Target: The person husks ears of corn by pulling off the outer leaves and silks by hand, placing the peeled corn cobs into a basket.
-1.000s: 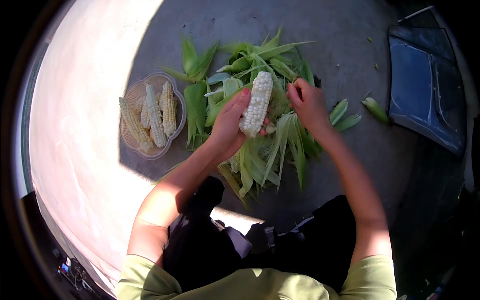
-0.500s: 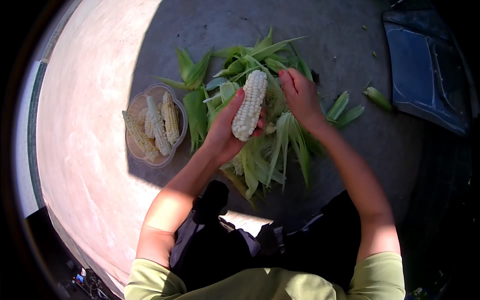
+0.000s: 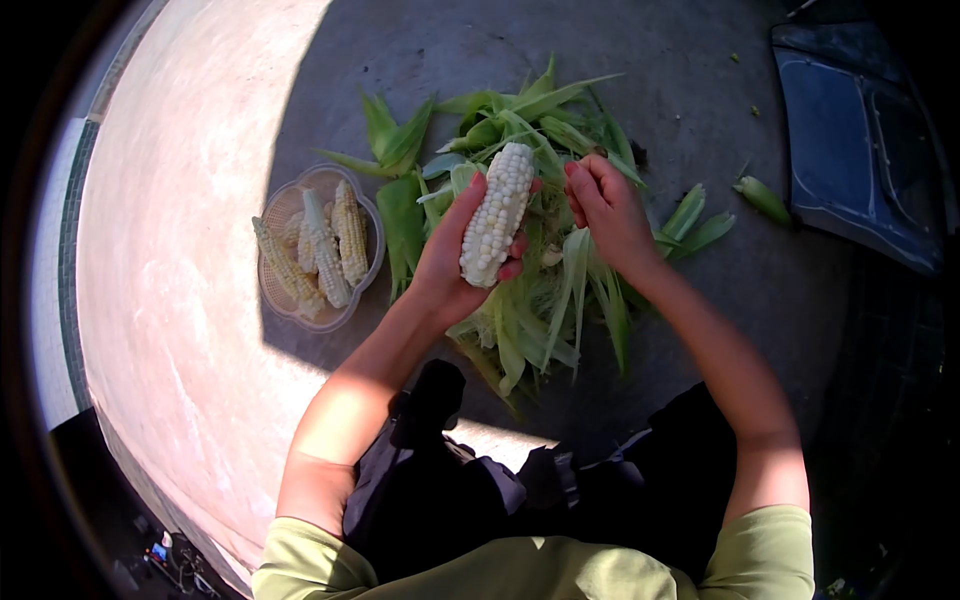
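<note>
My left hand [image 3: 452, 252] is wrapped round a husked ear of white corn [image 3: 497, 213], thumb on one side and fingertips showing on the other. The cob tilts, its upper end leaning right. Just to its right, apart from the cob, my right hand [image 3: 608, 208] has its fingers curled in and thumb pressed to them. Whatever may be in that pinch is too small to make out. Beneath both hands lies a pile of green corn husks [image 3: 515, 335] with pale silk among them.
A pale plastic basket [image 3: 375, 235] with several corn cobs [image 3: 322, 245] stands on the concrete floor [image 3: 690, 80] at left. More husk pieces [image 3: 688, 222] lie to the right, near a dark blue panel-like object [image 3: 850, 150]. Bright sunlight covers the left side of the floor.
My right hand has come slightly down, its fingers curling in more. The ear of corn stays in my left hand, nearly still. The whole view has shifted slightly.
</note>
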Demonstrator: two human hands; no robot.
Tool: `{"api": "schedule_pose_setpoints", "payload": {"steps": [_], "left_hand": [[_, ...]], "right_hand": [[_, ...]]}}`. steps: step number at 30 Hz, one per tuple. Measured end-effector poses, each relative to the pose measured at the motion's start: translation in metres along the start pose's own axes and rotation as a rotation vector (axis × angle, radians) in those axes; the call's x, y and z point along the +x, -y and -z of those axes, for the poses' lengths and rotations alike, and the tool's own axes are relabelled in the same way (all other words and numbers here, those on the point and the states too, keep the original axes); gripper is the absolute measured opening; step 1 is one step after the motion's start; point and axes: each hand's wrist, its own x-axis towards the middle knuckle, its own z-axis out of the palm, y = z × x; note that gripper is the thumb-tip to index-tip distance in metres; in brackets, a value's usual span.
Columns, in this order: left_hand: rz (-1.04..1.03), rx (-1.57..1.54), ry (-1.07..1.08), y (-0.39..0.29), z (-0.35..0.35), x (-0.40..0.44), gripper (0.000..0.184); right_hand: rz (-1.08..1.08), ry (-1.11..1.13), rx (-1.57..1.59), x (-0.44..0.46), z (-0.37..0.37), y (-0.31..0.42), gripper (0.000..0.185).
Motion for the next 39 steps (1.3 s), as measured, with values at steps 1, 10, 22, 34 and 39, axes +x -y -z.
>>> {"api": "schedule_pose_setpoints", "payload": {"steps": [1,10,22,34,39], "left_hand": [[-0.003,0.004,0.001,-0.001,-0.003,-0.001,0.041],[-0.048,0.046,-0.175,0.003,-0.007,0.002,0.047],[-0.038,0.127,-0.203,0.009,-0.005,-0.001,0.030],[-0.079,0.035,-0.271,0.006,0.008,0.001,0.032],[-0.085,-0.022,-0.159,-0.003,0.024,-0.003,0.034]], "right_hand": [[0.005,0.001,0.001,-0.002,-0.001,0.003,0.031],[0.273,0.047,-0.242,-0.016,-0.013,0.000,0.028],[0.100,-0.093,-0.139,0.013,-0.008,-0.003,0.029],[0.106,0.234,-0.046,-0.018,-0.026,-0.008,0.025],[-0.084,0.016,-0.007,0.020,0.023,-0.036,0.012]]}}
